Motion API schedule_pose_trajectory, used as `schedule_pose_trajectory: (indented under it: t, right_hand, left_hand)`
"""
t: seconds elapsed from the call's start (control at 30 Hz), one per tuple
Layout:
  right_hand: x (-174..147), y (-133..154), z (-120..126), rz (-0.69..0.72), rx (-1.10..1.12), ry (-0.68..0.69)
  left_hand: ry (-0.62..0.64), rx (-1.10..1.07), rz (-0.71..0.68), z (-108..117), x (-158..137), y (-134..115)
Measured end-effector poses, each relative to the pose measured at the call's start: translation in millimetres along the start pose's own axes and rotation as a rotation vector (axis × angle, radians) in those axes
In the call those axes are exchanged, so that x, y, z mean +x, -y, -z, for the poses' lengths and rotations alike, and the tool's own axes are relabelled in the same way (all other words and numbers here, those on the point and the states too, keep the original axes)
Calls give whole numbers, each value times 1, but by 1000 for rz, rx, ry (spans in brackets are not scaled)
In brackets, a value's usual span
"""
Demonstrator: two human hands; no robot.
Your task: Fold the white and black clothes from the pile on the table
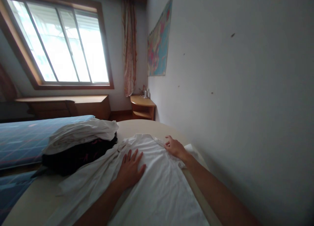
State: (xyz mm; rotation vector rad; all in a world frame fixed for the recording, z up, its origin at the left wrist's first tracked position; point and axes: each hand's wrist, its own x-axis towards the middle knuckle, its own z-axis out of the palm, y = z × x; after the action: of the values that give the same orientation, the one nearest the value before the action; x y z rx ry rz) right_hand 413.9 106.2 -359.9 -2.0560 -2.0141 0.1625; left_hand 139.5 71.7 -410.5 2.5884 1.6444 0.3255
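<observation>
A white shirt (pixel 159 183) lies spread on a round cream tabletop (pixel 137 124), its neck end toward the far side. Wrinkles run across it, and one side of the cloth spreads out to the lower left. My left hand (pixel 131 170) rests flat on the shirt's upper left part, fingers spread. At the shirt's upper right edge is my right hand (pixel 175 148), its fingers loosely bent and apart, touching the cloth near the shoulder. Some bunched white cloth shows just beyond my right wrist.
Left on the table sits a pile of folded white cloth (pixel 83 131) over black cloth (pixel 76 157). A blue checked mattress (pixel 22 137) is beside it. The white wall (pixel 233 121) runs close along the right. A small corner shelf (pixel 143 102) and a wooden desk (pixel 90 100) stand beyond.
</observation>
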Motion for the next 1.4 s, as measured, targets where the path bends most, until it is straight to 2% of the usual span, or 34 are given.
schedule_pose_trajectory:
  t: [0.23,0.47,0.67,0.8,0.9,1.03,1.1,1.2,1.3,1.4]
  right_hand:
    - [-3,3,5,-20,-96,58]
    - [3,-19,19,-115,-137,113]
    - [13,-40,31,-237,-175,-20]
    - [14,-55,34,-281,-203,-29]
    - [12,-67,38,-287,-216,-53]
    - [7,-68,44,-258,-244,-202]
    - [5,-60,39,-230,-252,-259]
    - [1,-40,19,-165,-233,-247]
    - [-3,-19,-11,-121,-197,-166]
    - [-5,-14,-34,-156,-117,-5]
  left_hand:
    - [1,-4,-2,1,0,0]
    - [14,-12,3,4,-2,-2]
    - [21,-8,2,4,-1,-2]
    - [38,3,13,6,-2,-4]
    - [43,14,20,6,-2,-4]
    - [33,16,22,5,-2,-4]
    - [29,10,23,5,-1,-4]
    - [22,3,17,5,-1,-4]
    - [19,4,17,5,-1,-3]
    - [25,7,26,5,-1,-1]
